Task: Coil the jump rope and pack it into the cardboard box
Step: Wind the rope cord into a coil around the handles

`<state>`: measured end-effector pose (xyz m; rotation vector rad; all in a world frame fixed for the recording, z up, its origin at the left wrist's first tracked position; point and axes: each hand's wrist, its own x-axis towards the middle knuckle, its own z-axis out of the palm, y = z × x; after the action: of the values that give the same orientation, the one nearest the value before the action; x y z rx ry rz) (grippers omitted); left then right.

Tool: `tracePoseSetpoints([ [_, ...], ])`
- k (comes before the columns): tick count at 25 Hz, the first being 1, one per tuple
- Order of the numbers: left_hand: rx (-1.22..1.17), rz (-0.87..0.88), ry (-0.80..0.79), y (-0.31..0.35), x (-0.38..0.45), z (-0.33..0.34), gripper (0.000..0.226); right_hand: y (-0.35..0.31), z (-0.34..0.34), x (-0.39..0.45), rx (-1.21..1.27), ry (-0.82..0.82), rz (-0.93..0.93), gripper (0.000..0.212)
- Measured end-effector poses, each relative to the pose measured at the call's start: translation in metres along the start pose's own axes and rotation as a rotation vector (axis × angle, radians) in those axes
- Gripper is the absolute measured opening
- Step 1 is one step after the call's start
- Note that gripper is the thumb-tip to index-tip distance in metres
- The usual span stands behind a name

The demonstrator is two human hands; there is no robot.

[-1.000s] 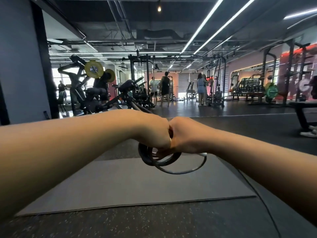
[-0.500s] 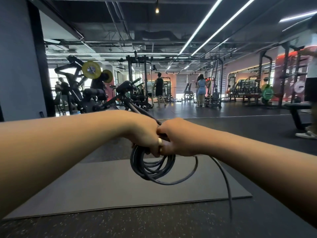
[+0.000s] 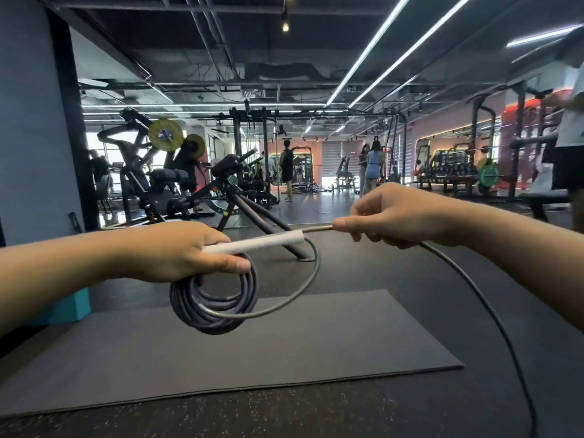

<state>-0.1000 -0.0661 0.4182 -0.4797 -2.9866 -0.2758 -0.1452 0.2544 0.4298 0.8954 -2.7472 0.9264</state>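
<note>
My left hand grips several dark loops of the jump rope, which hang below it as a tight coil. A white handle sticks out of that fist toward the right. My right hand pinches the grey rope just beyond the handle's end. One wide loose loop swings under the handle back to the coil. From my right hand the free rope trails down to the floor at the lower right. No cardboard box is in sight.
A dark grey exercise mat lies on the speckled floor beneath my hands. A teal block sits at the left by the wall. Weight machines and several people stand farther back; a person stands at the right edge.
My hands were pressed together over the coil; now they have drawn apart. The right hand has slid out along the rope and the white handle shows between them.
</note>
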Motion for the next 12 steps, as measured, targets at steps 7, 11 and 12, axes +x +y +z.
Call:
tracePoseSetpoints([
  [7,-1.035,-0.025,0.409,0.02,0.011,0.05,0.048,0.003,0.033,0.014,0.493,0.142,-0.01,0.067],
  [11,-1.579,-0.122,0.595,0.059,0.03,0.062,0.033,-0.011,0.08,0.017,0.768,0.092,-0.085,0.09],
  [12,-1.635,-0.16,0.62,0.07,0.035,0.064,0.036,-0.018,0.095,0.021,0.846,0.111,-0.12,0.092],
])
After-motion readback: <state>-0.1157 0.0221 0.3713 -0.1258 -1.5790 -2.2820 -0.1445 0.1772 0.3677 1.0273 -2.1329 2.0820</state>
